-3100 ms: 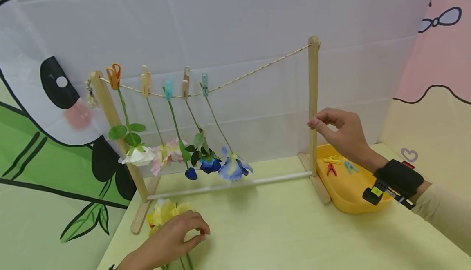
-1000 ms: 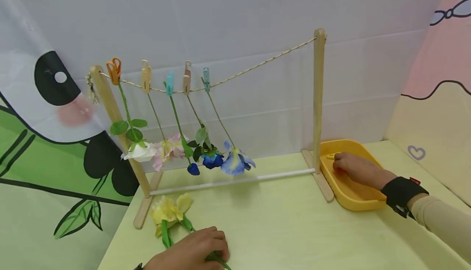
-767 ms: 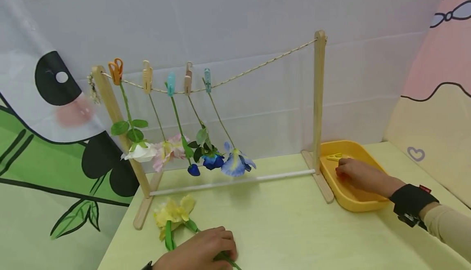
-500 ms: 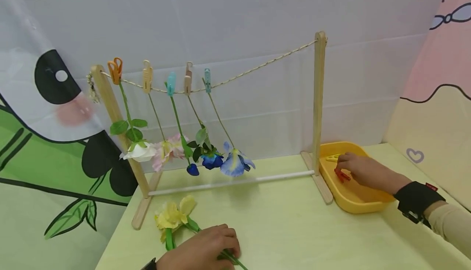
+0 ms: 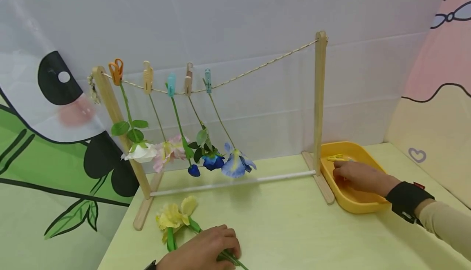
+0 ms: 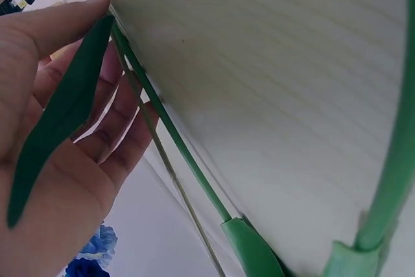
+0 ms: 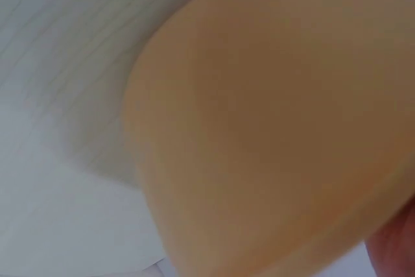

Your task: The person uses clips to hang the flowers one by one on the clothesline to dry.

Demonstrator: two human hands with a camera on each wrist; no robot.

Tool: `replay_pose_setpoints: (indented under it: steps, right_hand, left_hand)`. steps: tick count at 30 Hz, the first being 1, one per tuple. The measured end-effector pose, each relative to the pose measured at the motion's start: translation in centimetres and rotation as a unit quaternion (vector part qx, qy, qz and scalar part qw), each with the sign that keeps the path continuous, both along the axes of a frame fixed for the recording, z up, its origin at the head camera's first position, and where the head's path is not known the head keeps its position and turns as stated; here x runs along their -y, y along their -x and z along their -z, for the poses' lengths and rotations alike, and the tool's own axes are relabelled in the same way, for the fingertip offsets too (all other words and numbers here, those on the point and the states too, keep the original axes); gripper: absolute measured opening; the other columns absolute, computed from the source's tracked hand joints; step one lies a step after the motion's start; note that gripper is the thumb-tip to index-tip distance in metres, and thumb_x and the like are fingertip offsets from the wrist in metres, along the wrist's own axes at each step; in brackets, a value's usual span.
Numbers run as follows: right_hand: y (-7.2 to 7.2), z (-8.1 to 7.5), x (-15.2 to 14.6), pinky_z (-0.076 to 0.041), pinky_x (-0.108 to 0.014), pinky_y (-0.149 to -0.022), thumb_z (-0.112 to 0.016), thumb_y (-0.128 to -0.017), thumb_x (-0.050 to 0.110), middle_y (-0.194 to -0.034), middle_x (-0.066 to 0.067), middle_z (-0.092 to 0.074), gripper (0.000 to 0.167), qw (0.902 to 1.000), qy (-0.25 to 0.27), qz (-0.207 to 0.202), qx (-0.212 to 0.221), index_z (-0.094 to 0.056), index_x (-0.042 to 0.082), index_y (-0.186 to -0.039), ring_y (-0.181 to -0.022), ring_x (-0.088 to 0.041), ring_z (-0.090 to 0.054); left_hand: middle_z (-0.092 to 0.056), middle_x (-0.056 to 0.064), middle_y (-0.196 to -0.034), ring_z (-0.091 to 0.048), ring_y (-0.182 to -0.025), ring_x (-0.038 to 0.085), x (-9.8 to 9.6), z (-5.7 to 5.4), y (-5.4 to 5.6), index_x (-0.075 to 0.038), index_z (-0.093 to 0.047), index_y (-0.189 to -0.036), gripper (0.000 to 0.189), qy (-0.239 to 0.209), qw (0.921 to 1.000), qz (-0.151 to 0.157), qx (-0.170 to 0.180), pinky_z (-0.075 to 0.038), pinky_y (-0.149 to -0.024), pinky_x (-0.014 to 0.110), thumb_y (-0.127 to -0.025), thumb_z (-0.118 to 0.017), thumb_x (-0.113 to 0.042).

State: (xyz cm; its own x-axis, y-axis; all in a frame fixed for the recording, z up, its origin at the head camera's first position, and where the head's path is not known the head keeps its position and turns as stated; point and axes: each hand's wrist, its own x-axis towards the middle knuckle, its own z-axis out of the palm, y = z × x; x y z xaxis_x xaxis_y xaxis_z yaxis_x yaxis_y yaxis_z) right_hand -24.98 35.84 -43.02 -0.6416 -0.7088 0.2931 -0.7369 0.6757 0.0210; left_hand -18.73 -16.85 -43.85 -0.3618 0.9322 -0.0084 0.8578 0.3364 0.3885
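Note:
My left hand rests low at the table's front, its thumb and fingers around the green stems of the yellow flowers. In the left wrist view the thumb meets a green stem, with the fingers behind it. My right hand reaches down into the yellow tray, fingertips hidden below the hand. Just beyond them lie a yellow clothespin and a bit of a light blue clothespin. In the right wrist view the tray's wall fills most of the picture; I cannot tell what the fingers hold.
A wooden stand holds a sagging cord. Clothespins on its left half hang a white rose, a pink flower and several blue flowers upside down. A white bar joins the stand's feet.
My right hand came down from beside the right post into the tray; a red clothespin seen at its fingertips half a second ago is now hidden. My left hand moved right, onto the stems.

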Motion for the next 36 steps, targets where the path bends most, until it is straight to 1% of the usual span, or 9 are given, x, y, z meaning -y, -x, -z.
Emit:
replay_pose_setpoints:
  steps: [6,9,12,14,20,24,27,30,36]
  right_hand:
    - [-0.3,-0.1,1.0,-0.050,-0.023,-0.062,-0.094,-0.072,0.006,-0.090,0.007,-0.055,0.033,0.9989,-0.029,-0.013,-0.035,-0.073,0.017,-0.096,-0.078,-0.008,-0.050]
    - [-0.5,-0.1,1.1,-0.047,-0.022,-0.060,-0.090,-0.075,0.001,-0.086,0.008,-0.053,0.031,0.9997,-0.024,-0.005,0.011,-0.068,0.017,-0.092,-0.072,-0.005,-0.047]
    - [-0.6,-0.3,1.1,-0.040,-0.021,-0.057,-0.083,-0.079,-0.004,-0.078,0.011,-0.045,0.034,0.9970,-0.016,0.027,0.070,-0.060,0.020,-0.085,-0.066,-0.002,-0.040]
    - [-0.6,-0.3,1.2,-0.040,-0.021,-0.058,-0.081,-0.082,-0.003,-0.078,0.012,-0.045,0.032,0.9948,-0.012,0.040,0.093,-0.060,0.021,-0.086,-0.067,-0.002,-0.039]
    - [-0.7,-0.2,1.4,-0.044,-0.020,-0.060,-0.081,-0.084,-0.001,-0.080,0.012,-0.049,0.026,0.9936,0.008,0.040,0.105,-0.063,0.018,-0.088,-0.068,-0.002,-0.042]
    - [-0.7,-0.2,1.4,-0.041,-0.021,-0.059,-0.079,-0.087,0.000,-0.078,0.012,-0.048,0.026,0.9921,0.013,0.057,0.111,-0.060,0.018,-0.088,-0.067,-0.002,-0.041]
    - [-0.8,-0.2,1.4,-0.039,-0.021,-0.059,-0.078,-0.087,0.000,-0.077,0.013,-0.045,0.026,0.9924,0.020,0.058,0.107,-0.059,0.018,-0.087,-0.066,-0.001,-0.039]
    - [-0.9,0.0,1.4,-0.037,-0.020,-0.058,-0.078,-0.086,0.000,-0.077,0.013,-0.043,0.026,0.9938,0.029,0.050,0.095,-0.058,0.018,-0.086,-0.066,-0.001,-0.038]
    - [-1.1,0.4,1.4,-0.039,-0.021,-0.059,-0.079,-0.089,0.006,-0.077,0.012,-0.047,0.021,0.9932,0.036,0.062,0.091,-0.062,0.017,-0.088,-0.067,-0.001,-0.040]
  left_hand:
    - [-0.058,-0.020,-0.111,-0.051,-0.098,-0.002,0.4,0.0,0.3,-0.031,-0.067,-0.115,0.017,0.003,1.0000,-0.006,-0.003,-0.047,-0.083,0.017,-0.099,-0.071,-0.037]
    - [-0.058,-0.019,-0.108,-0.051,-0.097,-0.001,0.7,0.0,0.3,-0.030,-0.067,-0.112,0.016,-0.009,0.9997,-0.007,-0.020,-0.046,-0.084,0.017,-0.098,-0.072,-0.036]
    - [-0.056,-0.017,-0.102,-0.048,-0.092,0.000,0.5,0.2,0.2,-0.027,-0.064,-0.108,0.010,-0.022,0.9979,0.007,-0.061,-0.044,-0.082,0.014,-0.101,-0.070,-0.030]
    - [-0.054,-0.015,-0.101,-0.045,-0.089,0.000,0.2,0.3,0.1,-0.025,-0.063,-0.108,0.007,-0.020,0.9962,0.017,-0.083,-0.042,-0.081,0.012,-0.103,-0.066,-0.026]
    - [-0.049,-0.013,-0.105,-0.044,-0.093,-0.001,-0.7,0.7,0.0,-0.024,-0.060,-0.115,0.012,0.000,0.9906,0.026,-0.135,-0.043,-0.085,0.013,-0.105,-0.062,-0.029]
    - [-0.049,-0.011,-0.105,-0.046,-0.093,-0.001,-0.9,0.7,0.2,-0.023,-0.063,-0.113,0.010,-0.020,0.9864,0.022,-0.162,-0.042,-0.085,0.011,-0.103,-0.065,-0.024]
    - [-0.054,-0.011,-0.104,-0.051,-0.092,-0.002,-1.0,0.5,0.4,-0.024,-0.067,-0.109,0.011,-0.057,0.9878,0.020,-0.143,-0.041,-0.084,0.008,-0.101,-0.069,-0.017]
    - [-0.059,-0.013,-0.102,-0.054,-0.092,-0.004,-1.1,0.3,0.6,-0.025,-0.070,-0.107,0.008,-0.090,0.9899,0.022,-0.107,-0.041,-0.084,0.005,-0.101,-0.068,-0.020]
    - [-0.061,-0.014,-0.102,-0.055,-0.092,-0.004,-1.2,0.2,0.8,-0.024,-0.071,-0.106,0.007,-0.104,0.9904,0.021,-0.089,-0.042,-0.083,0.005,-0.102,-0.066,-0.020]
